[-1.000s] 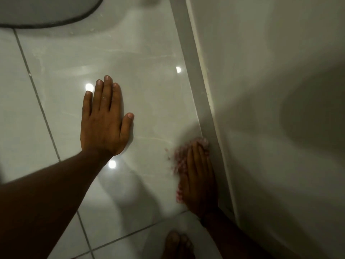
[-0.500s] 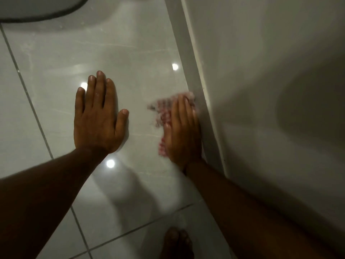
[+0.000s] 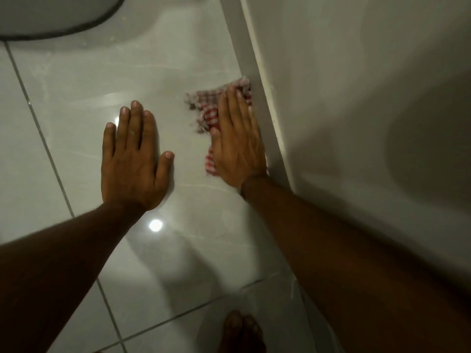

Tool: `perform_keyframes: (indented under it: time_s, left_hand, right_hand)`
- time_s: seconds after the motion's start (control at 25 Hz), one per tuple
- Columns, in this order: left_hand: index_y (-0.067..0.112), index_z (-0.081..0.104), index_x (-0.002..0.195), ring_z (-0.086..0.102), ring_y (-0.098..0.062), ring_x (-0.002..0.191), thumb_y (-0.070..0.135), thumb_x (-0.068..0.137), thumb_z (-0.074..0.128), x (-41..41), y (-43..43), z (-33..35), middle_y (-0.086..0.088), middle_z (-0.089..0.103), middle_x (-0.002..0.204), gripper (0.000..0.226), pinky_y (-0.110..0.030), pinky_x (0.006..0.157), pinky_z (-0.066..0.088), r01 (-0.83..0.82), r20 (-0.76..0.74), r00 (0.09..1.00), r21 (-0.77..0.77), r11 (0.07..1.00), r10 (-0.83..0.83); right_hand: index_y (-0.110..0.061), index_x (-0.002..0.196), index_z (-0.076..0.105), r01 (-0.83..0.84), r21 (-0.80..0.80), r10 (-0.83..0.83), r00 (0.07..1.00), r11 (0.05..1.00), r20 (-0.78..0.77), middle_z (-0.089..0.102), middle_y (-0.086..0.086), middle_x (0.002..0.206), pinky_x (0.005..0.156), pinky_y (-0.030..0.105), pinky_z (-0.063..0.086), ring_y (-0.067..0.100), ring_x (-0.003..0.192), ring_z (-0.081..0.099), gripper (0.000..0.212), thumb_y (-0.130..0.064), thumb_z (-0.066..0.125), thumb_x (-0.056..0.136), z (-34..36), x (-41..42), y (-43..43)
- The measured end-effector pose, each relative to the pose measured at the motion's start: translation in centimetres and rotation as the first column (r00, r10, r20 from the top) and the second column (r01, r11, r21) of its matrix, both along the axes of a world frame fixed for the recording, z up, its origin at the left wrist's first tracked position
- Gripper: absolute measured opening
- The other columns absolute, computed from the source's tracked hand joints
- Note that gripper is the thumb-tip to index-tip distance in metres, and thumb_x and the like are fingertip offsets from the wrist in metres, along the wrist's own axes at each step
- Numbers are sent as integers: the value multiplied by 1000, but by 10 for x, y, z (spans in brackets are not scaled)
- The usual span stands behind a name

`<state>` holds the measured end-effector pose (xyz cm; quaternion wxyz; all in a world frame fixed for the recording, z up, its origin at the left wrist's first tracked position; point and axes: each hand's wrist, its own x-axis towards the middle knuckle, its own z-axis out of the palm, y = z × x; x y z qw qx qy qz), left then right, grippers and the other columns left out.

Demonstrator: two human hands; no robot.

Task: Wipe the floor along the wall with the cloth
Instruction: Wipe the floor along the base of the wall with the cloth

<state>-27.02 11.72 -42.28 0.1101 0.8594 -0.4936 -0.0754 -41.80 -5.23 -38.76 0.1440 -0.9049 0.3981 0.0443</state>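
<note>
So my right hand (image 3: 237, 138) is flat, fingers straight out, palm pressing the red checked cloth (image 3: 212, 103) onto the floor (image 3: 127, 67). It isn't curled around anything, just an open palm pinning the rag down. The cloth sits under the hand and spills out past the fingertips and off the thumb side, frayed edge showing; the far corner bunches up right against the skirting strip (image 3: 265, 103) at the foot of the wall (image 3: 356, 98).

What matters for the next push: the skirting runs just off the little-finger side of the hand, and its line goes ahead and slightly left, pretty much parallel to my fingers. So I'd guess the wipe just carries on straight out along the fingers, hugging that edge.

My left hand (image 3: 135, 159) is open too, planted flat on bare tile a bit off the thumb side, holding nothing, looks like it's propping me up. It's well clear of the cloth's path.

Further ahead and off to the left there's a dark rounded mat edge (image 3: 63, 29), not in the lane along the wall. Behind the grip, toes of a foot (image 3: 242, 329) poke in.
</note>
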Motion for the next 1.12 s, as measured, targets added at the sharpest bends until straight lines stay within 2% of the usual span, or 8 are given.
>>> perform_keyframes:
  time_s: [0.12, 0.32, 0.44, 0.6, 0.72, 0.84, 1.0, 1.12]
  left_hand:
    - [4, 10, 175, 3, -35, 172, 48, 110, 31, -1, 0, 2, -21, 7, 185, 81, -52, 139, 3, 2, -5, 1000, -4, 1000, -2]
    - [4, 9, 175, 2, -35, 173, 48, 109, 30, -1, 0, 3, -21, 4, 185, 82, -54, 139, 4, -4, -12, 1000, 22, 1000, 4]
    - [4, 8, 175, 2, -35, 172, 49, 110, 29, -1, -1, 2, -21, 4, 185, 82, -55, 138, 5, 7, -12, 1000, 24, 1000, -7]
    - [4, 9, 175, 2, -35, 172, 50, 110, 27, 0, 1, 0, -21, 5, 185, 81, -56, 138, 6, 1, -15, 1000, 8, 1000, -1]
    - [3, 10, 175, 4, -36, 172, 51, 110, 25, 0, 1, -1, -22, 7, 184, 81, -56, 138, 7, 6, 1, 1000, 4, 1000, -6]
    - [4, 9, 175, 2, -35, 172, 53, 111, 25, 3, 1, -3, -21, 5, 185, 82, -53, 139, 4, 10, 10, 1000, 25, 1000, -11]
    - [6, 9, 175, 3, -34, 172, 53, 111, 25, -3, 11, 2, -20, 6, 185, 81, -52, 139, 3, 12, 12, 1000, -3, 1000, -12]
    - [7, 6, 175, 1, -34, 172, 52, 112, 27, 2, 4, -3, -19, 4, 185, 80, -53, 139, 3, 20, -2, 1000, 12, 1000, -20]
  right_hand:
    - [-2, 164, 24, 29, 17, -29, 999, 999, 44, 24, 20, 173, 132, 51, 21, 35, 162, 19, 65, -30, 34, 105, 1, -72, 59]
    - [-8, 166, 18, 47, 62, -45, 998, 997, -39, 12, 11, 177, 129, 50, 24, 27, 165, 11, 67, -31, 34, 106, 2, -174, 137]
    - [-8, 166, 21, 130, 57, -128, 991, 990, -44, 16, 12, 176, 130, 46, 21, 26, 164, 15, 64, -38, 26, 109, 1, -157, 135]
    - [-1, 162, 30, 57, 39, -59, 997, 998, 41, 28, 22, 171, 128, 52, 26, 36, 161, 23, 65, -33, 29, 105, 3, -82, 73]
    - [-3, 165, 20, 63, 32, -64, 997, 998, 42, 21, 20, 174, 133, 49, 16, 32, 163, 18, 71, -38, 24, 103, 1, 9, 0]
    - [-5, 166, 12, 78, 2, -78, 997, 997, 15, 13, 16, 176, 133, 43, 5, 29, 164, 10, 68, -36, 32, 109, -5, 59, -38]
    - [-3, 165, 13, -20, -5, 20, 1000, 1000, 15, 15, 19, 175, 135, 47, 9, 32, 164, 10, 83, -32, 54, 100, 0, 14, -10]
    - [-2, 165, 21, 48, 36, -49, 998, 998, 32, 21, 20, 174, 133, 49, 18, 33, 163, 17, 88, -27, 60, 90, 0, -63, 53]
